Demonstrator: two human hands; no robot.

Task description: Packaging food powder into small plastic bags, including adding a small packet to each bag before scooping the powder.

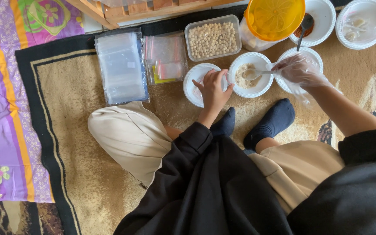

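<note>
Head view, gloved right hand (pixel 300 69) blurs spoon handle (pixel 264 72), left hand (pixel 213 90) hides plate (pixel 195 77)

You get soft, even daylight here, bright with only faint shadows under the white bowls (pixel 251 74). The yellow lid (pixel 276 16) glows a little, and the clear plastic bags (pixel 122 65) show mild glare. Focus is sharp throughout, with slight wide-angle stretch at the edges.
</note>
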